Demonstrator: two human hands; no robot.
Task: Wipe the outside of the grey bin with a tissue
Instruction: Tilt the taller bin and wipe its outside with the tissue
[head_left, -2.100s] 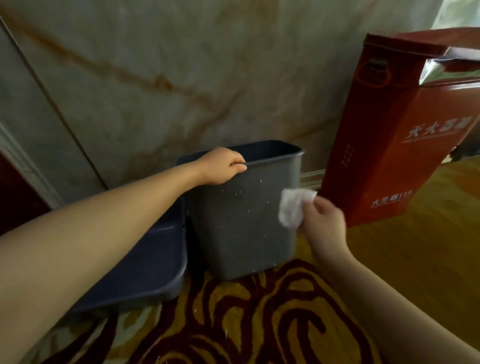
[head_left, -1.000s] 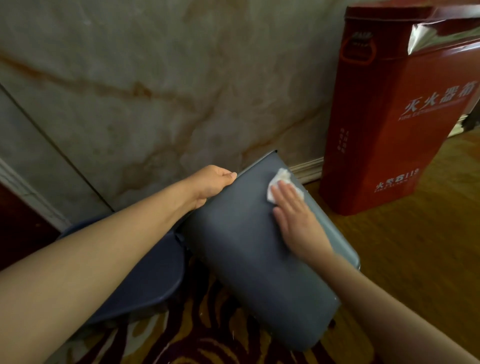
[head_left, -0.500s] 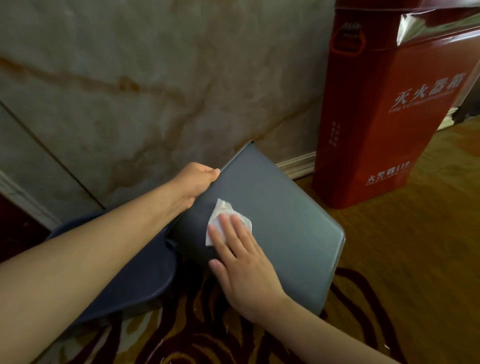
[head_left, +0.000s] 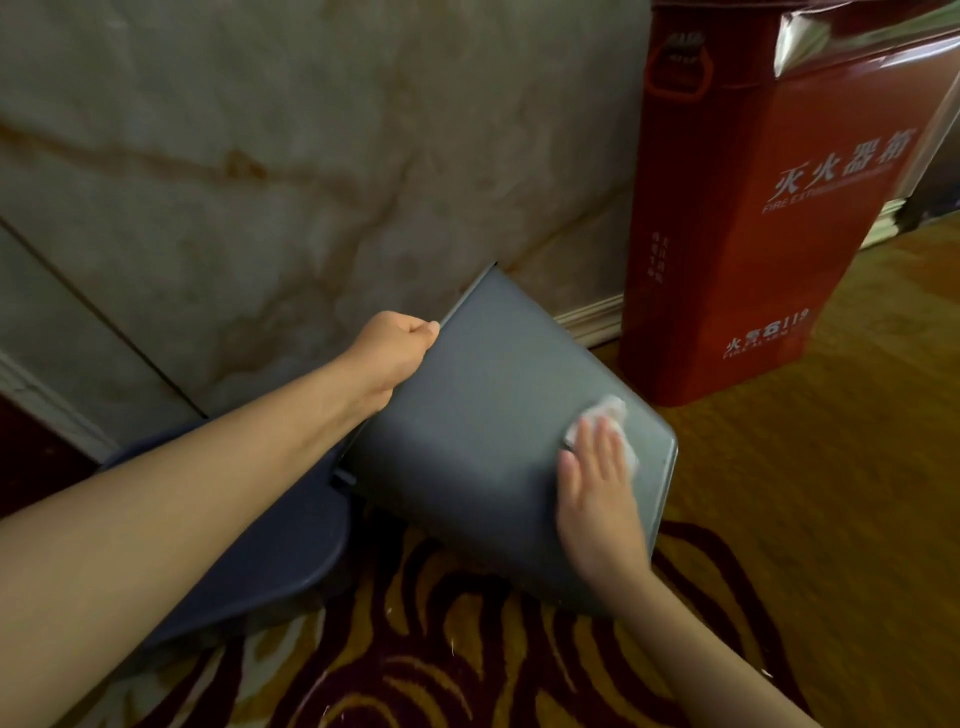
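Wiping looks midway: the right hand (head_left: 597, 499), fingers flat and together, presses the tissue (head_left: 610, 421) onto the tilted grey bin (head_left: 483, 415), whose other sides seem undone. The left hand (head_left: 395, 353) is clenched on its rim. Beyond the right hand: a red cabinet (head_left: 753, 208) and marble wall (head_left: 260, 156) (patterned carpet (head_left: 415, 665) below).

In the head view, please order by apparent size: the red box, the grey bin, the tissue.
1. Red box, though partly cut off by the frame.
2. Grey bin, nearer the camera, so real ranking is unsure.
3. Tissue.
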